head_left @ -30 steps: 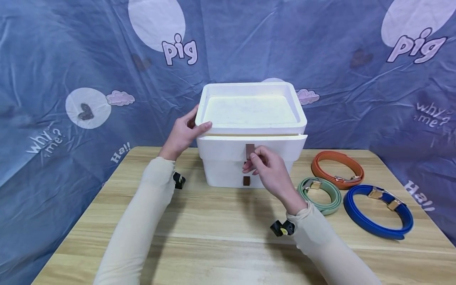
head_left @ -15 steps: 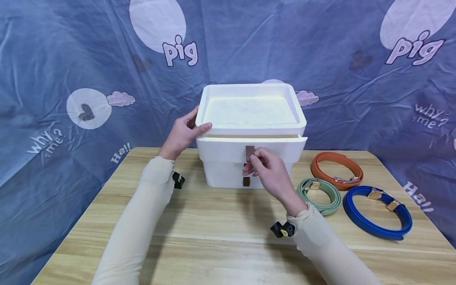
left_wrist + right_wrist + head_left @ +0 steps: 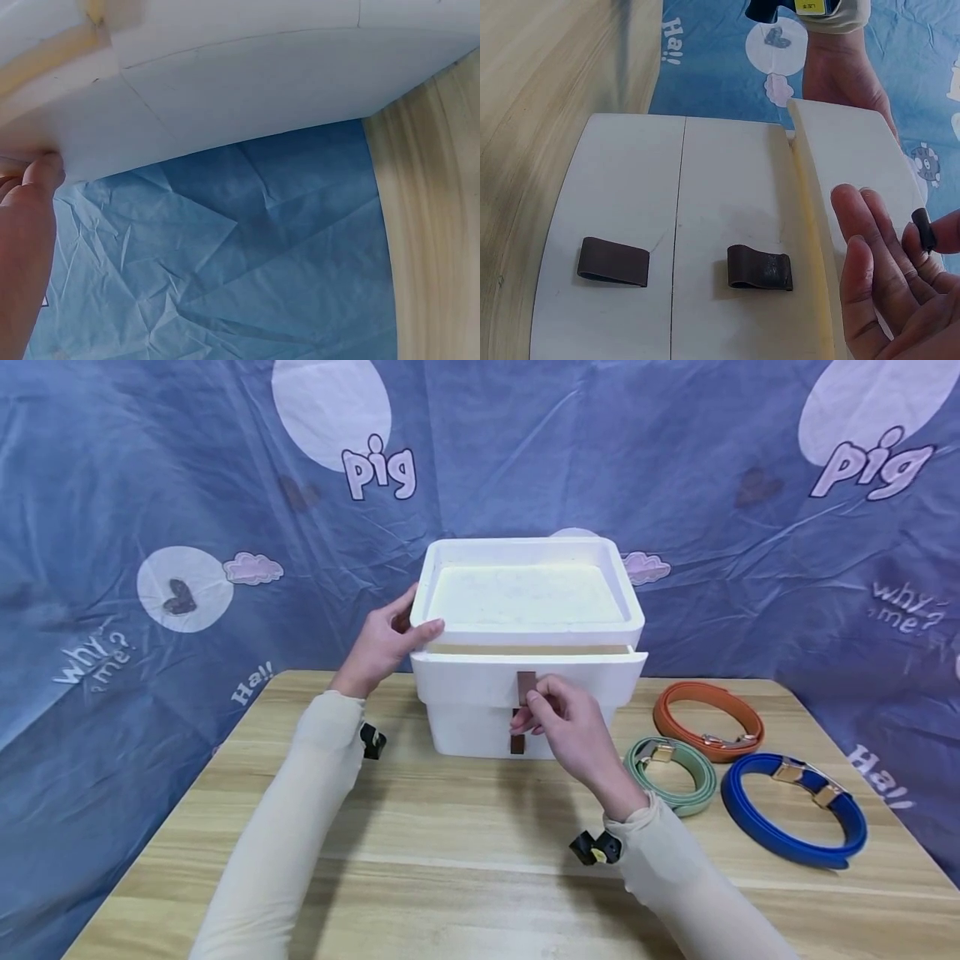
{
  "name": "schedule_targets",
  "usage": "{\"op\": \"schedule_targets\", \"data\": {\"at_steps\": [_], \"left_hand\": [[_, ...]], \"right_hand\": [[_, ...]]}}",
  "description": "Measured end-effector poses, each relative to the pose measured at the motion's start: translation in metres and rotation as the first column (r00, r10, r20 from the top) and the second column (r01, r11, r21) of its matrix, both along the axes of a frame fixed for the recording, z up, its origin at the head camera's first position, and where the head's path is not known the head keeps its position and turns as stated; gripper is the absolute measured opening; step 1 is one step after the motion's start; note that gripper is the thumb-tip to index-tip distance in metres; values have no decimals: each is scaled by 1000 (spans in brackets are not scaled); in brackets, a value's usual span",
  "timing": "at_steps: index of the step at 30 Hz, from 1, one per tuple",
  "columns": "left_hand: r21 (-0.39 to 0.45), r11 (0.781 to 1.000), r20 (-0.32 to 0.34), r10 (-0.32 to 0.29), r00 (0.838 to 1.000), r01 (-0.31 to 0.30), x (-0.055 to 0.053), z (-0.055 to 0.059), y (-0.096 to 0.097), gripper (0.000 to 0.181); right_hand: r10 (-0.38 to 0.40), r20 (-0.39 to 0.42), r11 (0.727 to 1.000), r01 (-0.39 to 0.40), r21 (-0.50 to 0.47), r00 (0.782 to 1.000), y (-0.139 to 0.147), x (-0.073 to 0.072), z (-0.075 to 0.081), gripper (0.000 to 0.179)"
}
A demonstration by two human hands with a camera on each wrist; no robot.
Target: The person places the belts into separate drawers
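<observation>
A white drawer box [image 3: 527, 637] stands on the wooden table, its top drawer [image 3: 465, 678] pulled out a little at the front. My left hand [image 3: 377, 647] grips the box's upper left corner, thumb on the rim and fingers against the side. In the left wrist view those fingers [image 3: 46, 172] lie along the white wall. My right hand [image 3: 576, 727] pinches the brown pull tab [image 3: 527, 683] of the top drawer between thumb and finger. Seen from the right wrist, two more tabs, a middle one [image 3: 759, 268] and a bottom one [image 3: 613, 262], sit on closed drawers.
To the right of the box lie three coiled belts: an orange one [image 3: 708, 743], a green one [image 3: 701, 793] and a blue one [image 3: 780, 841], with metal buckles. A blue printed cloth [image 3: 225, 460] hangs behind the wooden table [image 3: 450, 877].
The top drawer has slid slightly further out toward me, its gap widening, with my right hand pulling the tab. My left hand stays on the box's corner.
</observation>
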State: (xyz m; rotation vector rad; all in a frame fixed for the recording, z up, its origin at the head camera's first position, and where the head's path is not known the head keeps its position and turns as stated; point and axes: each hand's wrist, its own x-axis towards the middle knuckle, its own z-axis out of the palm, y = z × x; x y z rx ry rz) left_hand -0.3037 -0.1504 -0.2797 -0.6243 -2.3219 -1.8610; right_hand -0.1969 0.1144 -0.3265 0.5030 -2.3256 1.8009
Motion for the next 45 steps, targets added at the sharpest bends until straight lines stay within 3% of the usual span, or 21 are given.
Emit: {"op": "schedule_targets", "data": {"at_steps": [6, 17, 26, 45], "left_hand": [[16, 1000, -1, -6, 1000, 6, 0, 0, -1, 81], [-28, 1000, -6, -7, 1000, 7, 2, 3, -2, 81], [17, 1000, -11, -25, 1000, 25, -2, 1, -1, 78], [-5, 999, 1, -39, 999, 39, 2, 3, -1, 79]], "right_hand": [[-3, -2, 1000, 3, -9, 1000, -1, 3, 0, 24], [9, -30, 1000, -9, -10, 1000, 0, 4, 0, 24], [9, -35, 1000, -9, -11, 999, 0, 5, 0, 23], [30, -56, 999, -32, -27, 998, 1, 10, -3, 23]]}}
